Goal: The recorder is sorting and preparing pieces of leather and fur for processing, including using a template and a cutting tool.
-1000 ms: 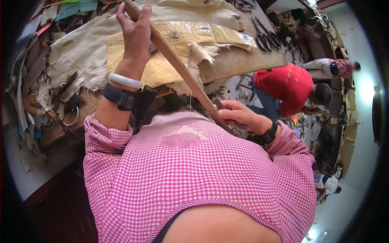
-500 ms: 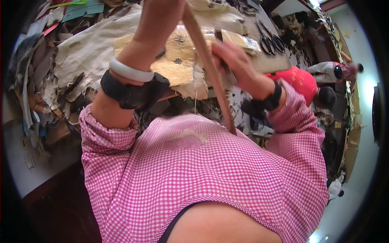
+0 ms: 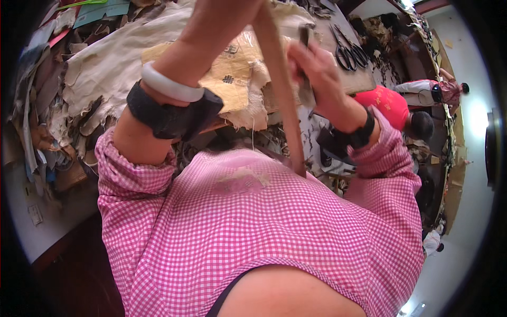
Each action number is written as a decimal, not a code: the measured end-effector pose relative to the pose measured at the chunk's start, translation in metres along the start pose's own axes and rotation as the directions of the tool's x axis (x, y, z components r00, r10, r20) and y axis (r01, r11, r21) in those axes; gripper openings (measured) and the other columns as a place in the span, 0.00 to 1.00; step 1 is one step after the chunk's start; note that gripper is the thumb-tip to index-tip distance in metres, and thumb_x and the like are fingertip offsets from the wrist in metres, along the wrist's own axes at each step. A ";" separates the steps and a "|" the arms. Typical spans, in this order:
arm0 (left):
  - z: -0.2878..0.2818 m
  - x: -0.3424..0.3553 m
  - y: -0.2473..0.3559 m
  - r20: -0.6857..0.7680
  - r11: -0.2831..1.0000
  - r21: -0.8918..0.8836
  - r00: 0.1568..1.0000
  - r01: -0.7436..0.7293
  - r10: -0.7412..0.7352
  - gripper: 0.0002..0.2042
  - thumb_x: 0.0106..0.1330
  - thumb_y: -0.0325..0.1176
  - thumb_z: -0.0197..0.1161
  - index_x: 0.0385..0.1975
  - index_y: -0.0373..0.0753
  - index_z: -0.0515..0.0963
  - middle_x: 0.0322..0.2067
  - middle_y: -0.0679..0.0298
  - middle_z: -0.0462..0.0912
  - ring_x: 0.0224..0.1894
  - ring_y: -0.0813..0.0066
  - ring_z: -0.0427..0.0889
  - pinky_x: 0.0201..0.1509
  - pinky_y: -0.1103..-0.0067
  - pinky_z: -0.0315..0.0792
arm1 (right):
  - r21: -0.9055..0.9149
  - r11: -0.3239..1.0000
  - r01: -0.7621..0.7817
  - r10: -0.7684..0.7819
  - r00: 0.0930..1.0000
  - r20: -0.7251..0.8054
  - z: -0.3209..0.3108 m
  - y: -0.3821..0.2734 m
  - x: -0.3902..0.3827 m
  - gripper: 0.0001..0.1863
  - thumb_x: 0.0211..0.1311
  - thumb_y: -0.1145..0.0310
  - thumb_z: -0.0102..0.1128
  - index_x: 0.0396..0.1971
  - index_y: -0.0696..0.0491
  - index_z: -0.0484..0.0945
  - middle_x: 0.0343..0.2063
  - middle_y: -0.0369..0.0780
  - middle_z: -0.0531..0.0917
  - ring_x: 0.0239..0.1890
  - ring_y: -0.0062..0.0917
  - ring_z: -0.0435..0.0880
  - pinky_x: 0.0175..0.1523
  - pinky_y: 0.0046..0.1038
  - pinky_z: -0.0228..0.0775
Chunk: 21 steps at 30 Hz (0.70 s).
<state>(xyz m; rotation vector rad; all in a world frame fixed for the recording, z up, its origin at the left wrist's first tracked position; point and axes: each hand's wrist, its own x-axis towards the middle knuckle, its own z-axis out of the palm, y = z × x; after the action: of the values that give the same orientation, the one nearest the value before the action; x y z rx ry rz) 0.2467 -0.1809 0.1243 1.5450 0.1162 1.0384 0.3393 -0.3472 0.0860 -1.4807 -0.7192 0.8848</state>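
A long flat wooden stick (image 3: pixel 285 105) slants from the chest of my pink checked shirt up to the top edge. My left hand (image 3: pixel 232 13) is raised against its upper end. That hand's fingers are cut off by the picture's edge. To the right of the stick, my right hand (image 3: pixel 319 68) is closed around a narrow dark tool (image 3: pixel 304 34), whose end sticks up above the fist; motion blurs it, and its kind is unclear. Beneath both arms lies a yellowish printed sheet (image 3: pixel 232 87) with frayed edges, on top of pale hides (image 3: pixel 111 68).
Black-handled scissors (image 3: pixel 351 55) lie on the table to the right. Leather scraps (image 3: pixel 31 100) hang over the left edge. A person in a red top (image 3: pixel 388 105) bends close by on the right, and another person (image 3: pixel 441 92) stands farther back.
My right hand has moved up and slightly right with the dark tool. The stick's upper part and my left hand have shifted a little to the right.
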 end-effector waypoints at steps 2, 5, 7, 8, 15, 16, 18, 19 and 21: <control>-0.027 0.005 -0.030 -0.048 0.966 0.235 0.991 -0.109 0.124 0.09 0.68 0.34 0.53 0.40 0.42 0.60 0.30 0.70 0.61 0.30 0.85 0.63 0.33 0.84 0.64 | -0.026 0.953 -0.301 0.302 0.950 0.083 -0.039 0.059 -0.027 0.14 0.63 0.61 0.57 0.22 0.53 0.71 0.17 0.31 0.70 0.18 0.16 0.66 0.22 0.17 0.58; -0.031 -0.007 -0.028 -0.096 0.991 0.125 0.995 0.054 -0.042 0.10 0.68 0.35 0.53 0.41 0.43 0.59 0.29 0.71 0.60 0.30 0.85 0.62 0.32 0.85 0.63 | 0.320 0.564 -0.761 0.748 0.635 0.193 -0.037 0.093 -0.088 0.14 0.63 0.60 0.58 0.24 0.54 0.73 0.16 0.32 0.71 0.17 0.17 0.68 0.20 0.18 0.57; -0.028 -0.008 -0.033 -0.090 0.987 0.134 0.993 0.091 -0.080 0.11 0.68 0.35 0.53 0.42 0.43 0.59 0.29 0.70 0.61 0.28 0.84 0.62 0.31 0.84 0.64 | 0.324 0.583 -0.745 0.725 0.657 0.208 -0.025 0.096 -0.088 0.12 0.64 0.62 0.56 0.24 0.53 0.73 0.15 0.32 0.71 0.16 0.17 0.68 0.20 0.18 0.57; -0.028 -0.014 -0.014 -0.126 0.983 0.162 0.990 0.091 -0.071 0.11 0.68 0.35 0.53 0.42 0.43 0.59 0.29 0.70 0.61 0.28 0.84 0.62 0.31 0.84 0.64 | 0.256 0.742 -0.619 0.577 0.785 0.225 -0.013 0.081 -0.072 0.12 0.65 0.62 0.54 0.24 0.52 0.73 0.14 0.31 0.70 0.17 0.17 0.68 0.20 0.20 0.57; 0.019 0.010 -0.003 0.017 0.998 -0.057 1.000 0.010 -0.009 0.11 0.66 0.34 0.55 0.41 0.40 0.61 0.27 0.70 0.66 0.28 0.84 0.67 0.31 0.84 0.66 | -0.018 0.885 0.465 -0.465 0.881 -0.085 -0.027 0.001 0.019 0.13 0.66 0.68 0.52 0.44 0.60 0.75 0.41 0.42 0.80 0.39 0.26 0.80 0.46 0.28 0.71; 0.008 0.011 -0.010 0.018 0.998 -0.060 1.000 0.011 -0.010 0.11 0.66 0.34 0.55 0.41 0.40 0.61 0.27 0.70 0.66 0.28 0.84 0.67 0.31 0.84 0.66 | 0.209 0.887 0.412 -0.382 0.908 -0.173 -0.029 -0.001 0.021 0.13 0.70 0.67 0.48 0.44 0.61 0.75 0.41 0.42 0.81 0.41 0.27 0.81 0.49 0.29 0.73; -0.021 0.004 -0.014 -0.106 0.997 0.076 0.994 0.032 -0.023 0.10 0.66 0.34 0.56 0.41 0.41 0.63 0.28 0.71 0.65 0.29 0.85 0.66 0.32 0.85 0.65 | 0.212 0.952 0.222 -0.210 0.975 -0.077 -0.059 0.023 0.008 0.13 0.71 0.62 0.46 0.36 0.57 0.73 0.34 0.42 0.81 0.40 0.28 0.81 0.49 0.29 0.73; -0.032 -0.003 -0.010 -0.162 0.995 0.097 0.987 0.030 -0.014 0.10 0.66 0.34 0.56 0.40 0.43 0.64 0.28 0.73 0.64 0.28 0.85 0.65 0.32 0.85 0.65 | 0.144 0.989 0.047 -0.034 0.995 -0.090 -0.064 0.036 -0.002 0.16 0.70 0.58 0.47 0.35 0.56 0.74 0.29 0.39 0.80 0.34 0.23 0.80 0.42 0.26 0.72; -0.042 -0.007 -0.013 -0.165 0.993 0.117 0.986 0.030 -0.010 0.10 0.65 0.34 0.57 0.41 0.42 0.64 0.28 0.72 0.64 0.29 0.85 0.65 0.33 0.85 0.65 | 0.132 0.947 -0.293 0.300 0.953 -0.032 -0.062 0.067 -0.039 0.14 0.68 0.59 0.48 0.31 0.54 0.74 0.21 0.34 0.75 0.16 0.16 0.70 0.22 0.18 0.62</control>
<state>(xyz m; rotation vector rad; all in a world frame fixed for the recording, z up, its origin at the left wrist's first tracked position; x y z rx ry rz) 0.2215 -0.1499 0.1054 1.5596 0.3123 1.1599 0.3675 -0.4197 0.0244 -1.5149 -0.3980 1.0951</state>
